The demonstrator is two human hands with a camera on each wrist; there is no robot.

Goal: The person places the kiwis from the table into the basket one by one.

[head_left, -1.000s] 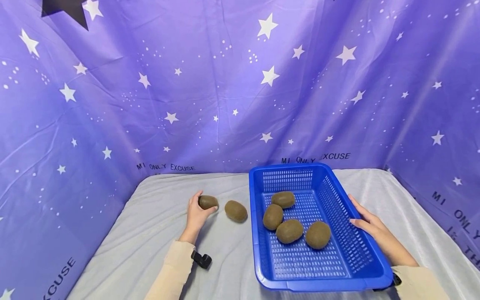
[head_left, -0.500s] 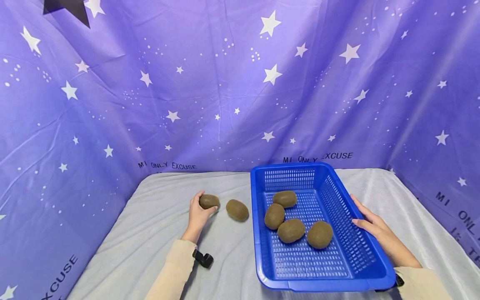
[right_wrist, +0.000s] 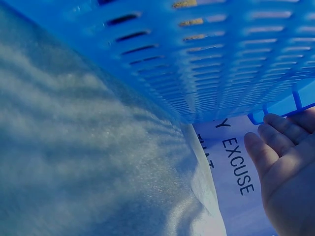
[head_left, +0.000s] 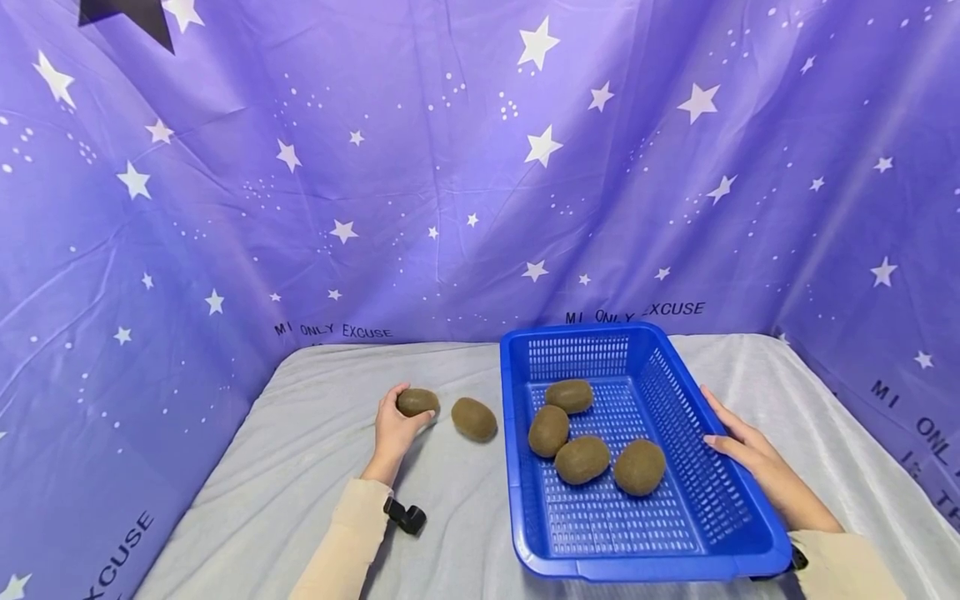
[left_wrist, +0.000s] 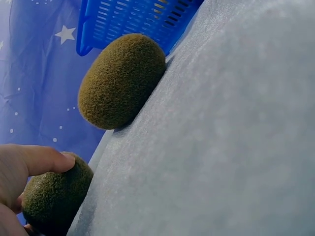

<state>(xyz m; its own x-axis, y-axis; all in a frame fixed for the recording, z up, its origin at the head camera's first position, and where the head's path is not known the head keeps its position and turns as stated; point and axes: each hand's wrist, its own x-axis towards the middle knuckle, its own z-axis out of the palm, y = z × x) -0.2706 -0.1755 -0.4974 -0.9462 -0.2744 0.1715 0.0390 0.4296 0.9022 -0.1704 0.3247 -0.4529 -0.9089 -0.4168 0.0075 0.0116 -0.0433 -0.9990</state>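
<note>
My left hand (head_left: 396, 427) pinches a fuzzy brown kiwi (head_left: 417, 402) on the left of the table, the thumb on its near side and fingers behind it. In the left wrist view, the thumb lies across the top of this kiwi (left_wrist: 59, 196), which is low over the cloth. A second kiwi (head_left: 474, 419) lies on the cloth between that hand and a blue plastic basket (head_left: 645, 568). Several kiwis, among them one by the middle (head_left: 639, 467), rest inside. My right hand (head_left: 757, 467) holds the basket's right rim, thumb over the top, other fingers beneath it.
A grey-white cloth (head_left: 442, 517) covers the table. Purple curtains (head_left: 450, 167) with white stars enclose it at the back and both sides. The basket's slotted wall (right_wrist: 211, 64) rises from the cloth in the right wrist view.
Both hands, the kiwis and the basket keep their places on the table. Only a slight shift of the head view shows.
</note>
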